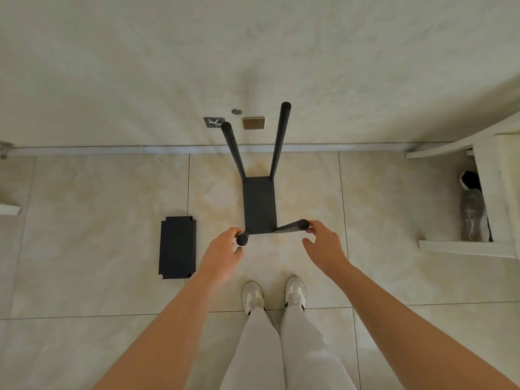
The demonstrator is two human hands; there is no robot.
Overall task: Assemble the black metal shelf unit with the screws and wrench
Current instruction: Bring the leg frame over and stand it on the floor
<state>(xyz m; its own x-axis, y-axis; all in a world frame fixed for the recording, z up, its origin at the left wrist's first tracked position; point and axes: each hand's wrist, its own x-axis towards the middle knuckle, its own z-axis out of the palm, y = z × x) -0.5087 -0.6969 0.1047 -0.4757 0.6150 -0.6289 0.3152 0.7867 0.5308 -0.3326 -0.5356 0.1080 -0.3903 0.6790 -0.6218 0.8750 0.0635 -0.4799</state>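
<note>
four black poles (277, 142) stand up from a base panel (259, 206) that lies on the floor (98, 220) just beyond both hands, and none looks truly upright: the two far ones splay apart toward the wall (140, 66), while the two near ones lean out toward the hands. the left hand (222, 254) curls loosely round the cap of the near-left pole (242, 240), fingers behind it and thumb under it. the right hand (323, 246) is half spread, its fingertips touching the cap of the near-right pole (289, 227) with the thumb held off. a loose panel (177, 247) lies flat on the floor, well out to the left of the left hand.

the main risk, as i judge it, is the joints at the base. if the poles are only lightly screwed in, pulling or pushing at the tops will lever them hard and could tilt them further, strain the threads or tip the whole frame. splayed poles would also miss the corner notches when the loose panel goes on, and forcing them in could jam it crooked. no screws or wrench are in view, so tightening means letting go of a frame that may not stand steady.
</note>
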